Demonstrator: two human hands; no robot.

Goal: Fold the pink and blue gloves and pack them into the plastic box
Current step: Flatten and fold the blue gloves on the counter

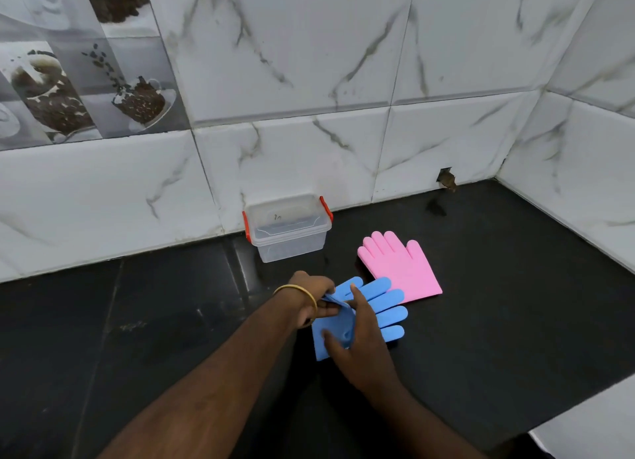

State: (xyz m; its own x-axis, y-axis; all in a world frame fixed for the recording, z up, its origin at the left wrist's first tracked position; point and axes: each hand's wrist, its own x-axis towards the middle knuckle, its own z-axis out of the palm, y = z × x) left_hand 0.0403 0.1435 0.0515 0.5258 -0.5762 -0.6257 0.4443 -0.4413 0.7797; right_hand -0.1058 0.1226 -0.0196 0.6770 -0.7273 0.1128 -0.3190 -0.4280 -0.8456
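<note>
White marble-look tiles back a dark tabletop [137, 321], and I have the clear plastic box [288, 230] pushed against the wall with its lid off, so it stands open and out of the folding space. I judge the pink glove [403, 269] is left flat, just beside and slightly under the blue glove [378, 307], so it waits its turn within easy reach. On the blue one my left hand [314, 299], wrist turned inward with a gold bangle [297, 292] on it, has its fingers pinched shut on a raised edge near the cuff, lifting it to start a fold. My right hand [357, 338] lies across the glove with fingers spread and open, pressing it flat as an anchor; it grips nothing. Both forearms reach in from below, converging over the glove.
</note>
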